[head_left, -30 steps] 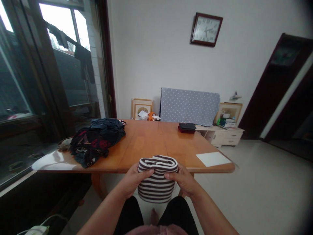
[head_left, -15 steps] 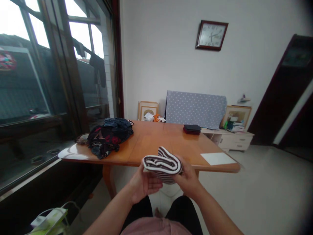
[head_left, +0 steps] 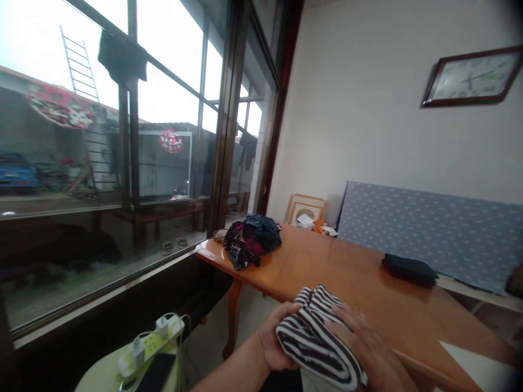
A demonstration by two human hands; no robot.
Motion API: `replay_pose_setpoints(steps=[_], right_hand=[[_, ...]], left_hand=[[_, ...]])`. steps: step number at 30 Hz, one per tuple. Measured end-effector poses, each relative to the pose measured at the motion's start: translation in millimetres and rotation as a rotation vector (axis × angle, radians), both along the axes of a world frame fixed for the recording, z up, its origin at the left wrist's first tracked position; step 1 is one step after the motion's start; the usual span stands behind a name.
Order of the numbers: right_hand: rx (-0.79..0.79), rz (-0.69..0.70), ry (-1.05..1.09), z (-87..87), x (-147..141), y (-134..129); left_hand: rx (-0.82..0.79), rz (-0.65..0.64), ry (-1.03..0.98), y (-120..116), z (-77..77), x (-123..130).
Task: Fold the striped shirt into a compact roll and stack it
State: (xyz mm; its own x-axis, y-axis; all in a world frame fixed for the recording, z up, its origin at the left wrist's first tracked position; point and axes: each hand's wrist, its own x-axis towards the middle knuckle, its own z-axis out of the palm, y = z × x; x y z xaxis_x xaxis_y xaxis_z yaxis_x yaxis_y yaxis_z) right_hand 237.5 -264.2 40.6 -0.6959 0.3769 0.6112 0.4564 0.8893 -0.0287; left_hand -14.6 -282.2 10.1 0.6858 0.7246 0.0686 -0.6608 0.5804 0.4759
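A folded brown-and-white striped cloth (head_left: 316, 337) lies bunched between my hands, just over the near edge of the orange wooden table (head_left: 327, 272). My left hand (head_left: 278, 337) grips it from below and the side. My right hand (head_left: 363, 348) presses on top of it with the fingers spread. The cloth's lower end hangs past the table edge, and part of it is hidden by my fingers.
A heap of dark clothes (head_left: 251, 242) sits at the table's far left corner, and a flat black stack (head_left: 409, 269) lies to the right. A white sheet (head_left: 474, 365) lies at the near right. Below left, a power strip (head_left: 149, 343) and phone (head_left: 155, 373) rest on a pale surface.
My view has swung left and tilted, showing more window. The striped cloth has come down from between my raised hands and now lies folded tighter, pressed between them.
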Motion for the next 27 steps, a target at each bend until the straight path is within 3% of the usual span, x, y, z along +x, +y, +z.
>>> replay_pose_setpoints(steps=[3,6,11,14,17,20,23,27], right_hand=[[-0.133,-0.039,-0.018,-4.0,-1,1],[-0.411,-0.028,0.077,-2.7,-6,-4],[-0.917,-0.055,0.588,9.7,-22,-5],[-1.144,-0.121,0.835,15.4,-33,1],[-1.193,-0.110,0.882,14.3,-45,8],[-1.077,-0.060,0.767,3.7,-51,19],[-0.964,-0.129,0.795,-12.6,-45,36],[-1.174,-0.132,1.098,-25.2,-16,68]], left_hand=[[-0.035,0.089,0.012,3,0.2,-7],[-0.034,0.219,0.075,8,-0.7,-13],[-0.055,0.352,0.224,15,1.4,-13],[0.031,0.465,0.308,15,9.2,-2],[0.120,0.571,0.446,14,18.4,14],[0.164,0.590,0.563,18,24.3,27],[0.171,0.576,0.578,34,25.5,29],[0.136,0.528,0.541,72,23.7,22]])
